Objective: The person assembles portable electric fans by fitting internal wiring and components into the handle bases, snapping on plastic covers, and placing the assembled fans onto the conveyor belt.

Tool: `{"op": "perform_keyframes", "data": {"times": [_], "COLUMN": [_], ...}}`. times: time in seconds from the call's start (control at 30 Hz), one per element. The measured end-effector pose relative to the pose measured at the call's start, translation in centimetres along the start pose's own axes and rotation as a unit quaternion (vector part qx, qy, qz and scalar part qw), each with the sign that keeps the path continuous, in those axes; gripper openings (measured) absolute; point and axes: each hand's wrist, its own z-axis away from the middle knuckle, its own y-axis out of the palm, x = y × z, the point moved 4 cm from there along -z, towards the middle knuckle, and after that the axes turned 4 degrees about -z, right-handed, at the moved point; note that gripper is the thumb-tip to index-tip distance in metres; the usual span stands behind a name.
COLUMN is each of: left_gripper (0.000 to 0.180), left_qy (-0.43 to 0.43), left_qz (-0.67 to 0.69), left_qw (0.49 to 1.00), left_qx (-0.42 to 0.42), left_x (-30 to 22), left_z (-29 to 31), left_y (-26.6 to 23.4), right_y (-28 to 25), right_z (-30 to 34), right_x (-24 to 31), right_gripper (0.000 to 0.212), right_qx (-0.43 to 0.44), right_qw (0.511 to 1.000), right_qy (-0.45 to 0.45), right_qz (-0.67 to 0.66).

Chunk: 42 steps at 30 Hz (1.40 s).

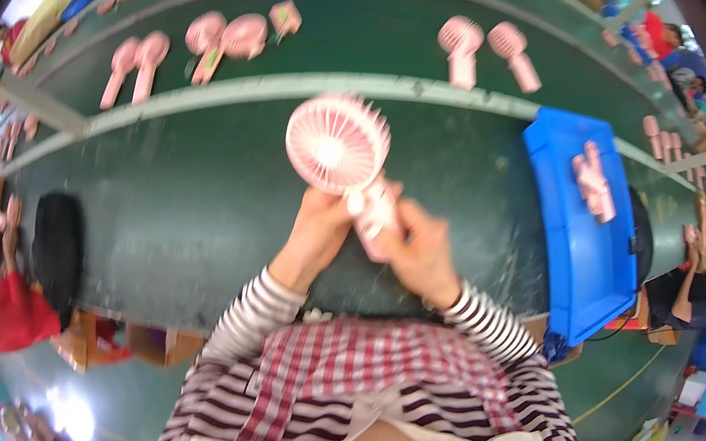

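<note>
A pink handheld fan (338, 143) is up in front of me over the green work surface, its round grille tilted to the upper left. My left hand (323, 224) is closed around it at the neck, just below the grille. Around the handle, my right hand (426, 245) grips from the right side, fingers wrapped and partly blurred. The handle's lower end shows between the two hands. Some fingers are hidden behind the fan.
On my right stands a blue tray (561, 262) with pink fan parts (594, 183) in it. Beyond a pale rail (299, 89), several pink fans lie on the green belt (350, 31). A black object (57, 246) sits at the left. People work at both sides.
</note>
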Motion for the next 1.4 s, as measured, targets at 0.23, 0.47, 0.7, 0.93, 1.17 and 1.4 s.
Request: {"op": "perform_keyframes", "data": {"times": [0.23,0.47,0.7,0.93,1.17,1.4], "left_gripper": [0.041,0.037,0.032,0.032,0.021,0.027], "left_qy": [0.026,0.019,0.001,-0.036,-0.019,-0.023], "left_qz": [0.022,0.006,-0.011,0.001,0.016,0.025], "left_qw": [0.999,1.0,0.999,0.997,0.992,0.991], "left_qx": [0.016,-0.019,-0.049,-0.072,-0.12,-0.128], "left_x": [-1.1,-0.9,-0.1,0.3,0.8,1.6], "left_z": [0.0,1.0,0.8,0.6,0.6,1.0], "left_y": [0.1,0.4,-0.1,-0.1,0.3,0.0], "right_y": [-0.1,0.2,0.6,1.0,2.4,2.7], "right_z": [-0.8,0.1,-0.2,-1.2,-1.1,-1.1], "right_x": [1.8,1.2,-0.2,-0.1,-1.3,-1.5], "right_gripper": [0.025,0.024,0.025,0.021,0.019,0.019], "right_qx": [-0.006,0.019,0.037,0.056,0.009,-0.015], "right_qw": [0.997,1.0,0.996,0.986,0.975,0.984], "right_qy": [-0.07,-0.024,0.039,0.103,0.148,0.129], "right_qz": [-0.003,-0.008,-0.066,-0.118,-0.166,-0.125]}}
